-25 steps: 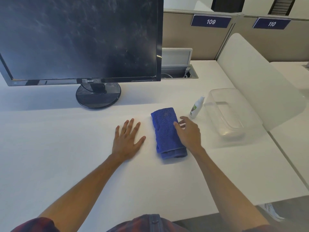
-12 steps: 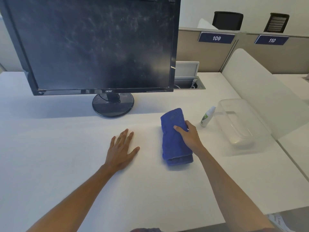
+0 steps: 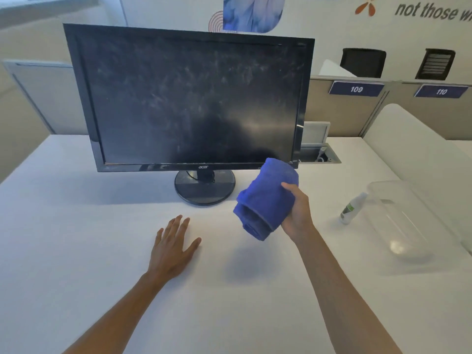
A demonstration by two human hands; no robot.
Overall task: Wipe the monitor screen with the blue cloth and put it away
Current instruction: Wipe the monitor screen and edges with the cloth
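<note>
Desk: white desk (image 3: 76,251) fills the near and middle ground in front of you, with both your bare forearms reaching forward over it.
Left hand: your left hand (image 3: 171,247) lies palm down on the desk, fingers stretched out and slightly spread, gripping nothing.
Right hand: your right hand (image 3: 297,213) is raised above the desk, thumb on top and fingers wrapped underneath, clamped around the blue cloth (image 3: 265,198).
Cloth: folded into a thick bundle and held clear of the surface; its soft shadow falls on the desk below. Its upper end overlaps the lower right corner of the monitor (image 3: 189,100) in this view; whether it touches the bezel you cannot tell.
Spray bottle: small white spray bottle (image 3: 351,209) with a green label rests tilted to your right, its top against the clear plastic container (image 3: 408,226).
Container: sits on the right part of the desk, well apart from the cloth.
Monitor: black, standing upright on a round base (image 3: 204,187) just beyond your left hand; the dark screen is covered with pale smears and dust.
Cable hatch: open cable hatch (image 3: 319,155) in the desk behind the monitor's right edge.
Partitions: beige partition (image 3: 357,113) beyond carries number plates 109 (image 3: 356,89) and 110 (image 3: 441,92).
</note>
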